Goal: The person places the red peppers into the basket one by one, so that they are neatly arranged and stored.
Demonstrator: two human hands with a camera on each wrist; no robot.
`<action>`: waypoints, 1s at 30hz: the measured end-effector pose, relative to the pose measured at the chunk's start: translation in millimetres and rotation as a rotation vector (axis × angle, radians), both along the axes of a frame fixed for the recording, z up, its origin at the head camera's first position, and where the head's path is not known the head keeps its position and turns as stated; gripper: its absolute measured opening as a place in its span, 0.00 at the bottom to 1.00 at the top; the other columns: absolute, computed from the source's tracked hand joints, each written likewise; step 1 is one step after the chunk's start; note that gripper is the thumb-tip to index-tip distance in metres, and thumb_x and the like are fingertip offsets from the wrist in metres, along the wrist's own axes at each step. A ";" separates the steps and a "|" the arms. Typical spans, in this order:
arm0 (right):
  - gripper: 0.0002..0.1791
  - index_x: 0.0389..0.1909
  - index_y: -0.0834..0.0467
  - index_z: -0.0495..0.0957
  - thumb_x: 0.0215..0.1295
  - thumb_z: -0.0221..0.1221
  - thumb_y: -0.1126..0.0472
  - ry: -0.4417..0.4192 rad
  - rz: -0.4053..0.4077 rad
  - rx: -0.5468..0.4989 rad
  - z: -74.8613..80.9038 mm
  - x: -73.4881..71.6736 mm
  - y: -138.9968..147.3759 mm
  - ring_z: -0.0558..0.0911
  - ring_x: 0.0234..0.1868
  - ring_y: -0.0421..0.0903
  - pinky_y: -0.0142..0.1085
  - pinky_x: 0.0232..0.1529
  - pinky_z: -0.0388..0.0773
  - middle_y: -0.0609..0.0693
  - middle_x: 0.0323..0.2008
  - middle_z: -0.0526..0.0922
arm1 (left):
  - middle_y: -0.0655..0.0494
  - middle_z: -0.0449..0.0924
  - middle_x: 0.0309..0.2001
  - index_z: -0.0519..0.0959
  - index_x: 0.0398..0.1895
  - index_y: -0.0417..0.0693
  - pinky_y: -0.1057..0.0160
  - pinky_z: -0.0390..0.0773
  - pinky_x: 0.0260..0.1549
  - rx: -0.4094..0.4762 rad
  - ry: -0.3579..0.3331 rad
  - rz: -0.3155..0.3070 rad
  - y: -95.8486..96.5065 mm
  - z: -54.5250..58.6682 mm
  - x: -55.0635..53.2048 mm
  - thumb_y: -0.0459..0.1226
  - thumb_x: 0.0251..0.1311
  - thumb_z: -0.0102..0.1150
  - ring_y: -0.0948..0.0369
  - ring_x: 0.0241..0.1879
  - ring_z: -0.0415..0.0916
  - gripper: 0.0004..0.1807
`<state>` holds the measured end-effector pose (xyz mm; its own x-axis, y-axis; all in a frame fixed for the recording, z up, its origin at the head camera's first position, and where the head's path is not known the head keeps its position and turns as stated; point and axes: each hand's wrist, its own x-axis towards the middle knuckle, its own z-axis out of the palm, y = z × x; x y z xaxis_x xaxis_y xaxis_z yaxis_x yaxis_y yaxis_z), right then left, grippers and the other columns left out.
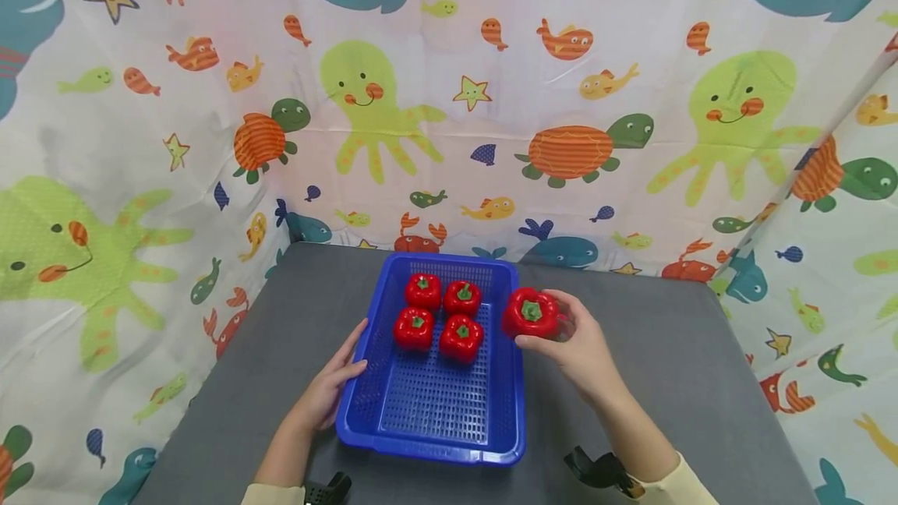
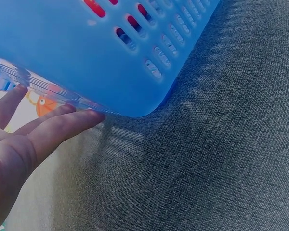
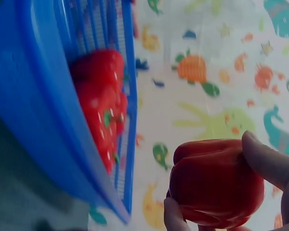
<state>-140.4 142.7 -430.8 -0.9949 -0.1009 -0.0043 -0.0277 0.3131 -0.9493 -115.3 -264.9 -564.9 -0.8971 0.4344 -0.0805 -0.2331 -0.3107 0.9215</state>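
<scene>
My right hand [image 1: 581, 345] grips a red bell pepper [image 1: 531, 313] with a green stem, held just over the right rim of a blue plastic basket [image 1: 435, 404]. In the right wrist view the thumb and fingers wrap the held red bell pepper [image 3: 216, 183], which is apart from the basket wall [image 3: 53, 120]. My left hand [image 1: 328, 388] rests against the basket's left side; in the left wrist view its straight fingers [image 2: 62, 126] touch the outside of the basket [image 2: 86, 72]. Inside the basket's far half sit several red bell peppers [image 1: 461, 338], grouped close together.
The basket stands on a grey table [image 1: 673, 357]. A white curtain [image 1: 463, 201] printed with sea animals hangs behind the table and along both sides. Dark straps [image 1: 599, 470] sit around the wrists near pale sleeves [image 1: 677, 482].
</scene>
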 end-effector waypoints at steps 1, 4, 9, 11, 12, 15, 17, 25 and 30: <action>0.50 0.72 0.51 0.62 0.50 0.78 0.49 0.003 0.011 0.005 -1.4 1.3 -6.3 0.76 0.64 0.57 0.51 0.54 0.83 0.54 0.68 0.70 | 0.50 0.35 0.82 0.39 0.81 0.77 0.31 0.64 0.64 0.002 0.002 -0.003 -0.1 0.0 0.4 0.36 0.81 0.34 0.31 0.75 0.47 0.35; 0.49 0.70 0.50 0.64 0.48 0.78 0.50 -0.010 0.038 0.022 -6.5 4.2 -26.3 0.77 0.61 0.57 0.51 0.51 0.84 0.53 0.66 0.72 | 0.50 0.36 0.82 0.40 0.81 0.77 0.30 0.65 0.63 0.001 0.002 0.000 -0.9 -0.1 1.3 0.36 0.81 0.34 0.31 0.75 0.49 0.35; 0.48 0.69 0.47 0.67 0.46 0.79 0.50 -0.061 0.054 0.051 -17.3 10.1 -59.4 0.75 0.63 0.58 0.53 0.48 0.85 0.51 0.67 0.72 | 0.51 0.37 0.82 0.41 0.80 0.79 0.31 0.67 0.62 -0.001 -0.009 0.012 -2.0 0.7 1.0 0.36 0.81 0.34 0.31 0.74 0.51 0.35; 0.47 0.68 0.46 0.67 0.46 0.79 0.51 -0.074 0.078 0.049 -22.6 12.0 -71.0 0.75 0.63 0.58 0.53 0.47 0.85 0.51 0.67 0.72 | 0.51 0.37 0.82 0.42 0.80 0.79 0.32 0.68 0.62 -0.004 -0.009 0.014 -1.7 1.2 0.7 0.36 0.81 0.35 0.31 0.74 0.51 0.35; 0.47 0.69 0.46 0.67 0.47 0.79 0.51 -0.079 0.093 0.049 -25.6 13.0 -76.4 0.75 0.62 0.57 0.53 0.48 0.85 0.52 0.67 0.72 | 0.51 0.37 0.82 0.42 0.80 0.79 0.32 0.68 0.62 -0.003 -0.013 0.015 -1.5 1.3 0.6 0.36 0.81 0.35 0.31 0.74 0.51 0.35; 0.47 0.69 0.49 0.67 0.47 0.79 0.51 -0.089 0.144 0.054 -34.6 15.7 -90.8 0.75 0.61 0.57 0.53 0.50 0.84 0.53 0.67 0.72 | 0.51 0.36 0.82 0.42 0.80 0.80 0.32 0.68 0.62 -0.009 -0.019 0.014 -0.6 1.4 1.4 0.36 0.81 0.35 0.31 0.74 0.50 0.35; 0.48 0.69 0.50 0.67 0.47 0.79 0.51 -0.094 0.163 0.072 -40.2 17.7 -98.6 0.76 0.60 0.56 0.52 0.50 0.84 0.54 0.67 0.73 | 0.51 0.36 0.82 0.42 0.80 0.80 0.31 0.67 0.62 -0.010 -0.020 0.010 0.6 1.3 1.4 0.36 0.81 0.35 0.30 0.74 0.50 0.35; 0.46 0.66 0.55 0.67 0.46 0.80 0.56 -0.132 0.207 0.103 -56.4 28.1 -129.6 0.78 0.55 0.53 0.52 0.53 0.82 0.54 0.61 0.77 | 0.51 0.38 0.82 0.42 0.80 0.79 0.32 0.68 0.62 -0.019 -0.014 0.017 2.7 0.7 1.4 0.36 0.80 0.35 0.32 0.74 0.52 0.35; 0.47 0.63 0.60 0.67 0.41 0.81 0.64 -0.150 0.195 0.145 -61.9 30.8 -149.2 0.79 0.54 0.56 0.57 0.56 0.80 0.58 0.58 0.78 | 0.53 0.38 0.82 0.42 0.80 0.80 0.31 0.69 0.60 -0.051 -0.016 0.026 1.5 2.1 2.0 0.37 0.80 0.36 0.33 0.75 0.53 0.35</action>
<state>-109.7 -6.5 -492.7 -0.9441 -0.2777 -0.1779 0.0365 0.4481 -0.8932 -113.2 -263.5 -562.8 -0.9065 0.4059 -0.1162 -0.2401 -0.2692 0.9327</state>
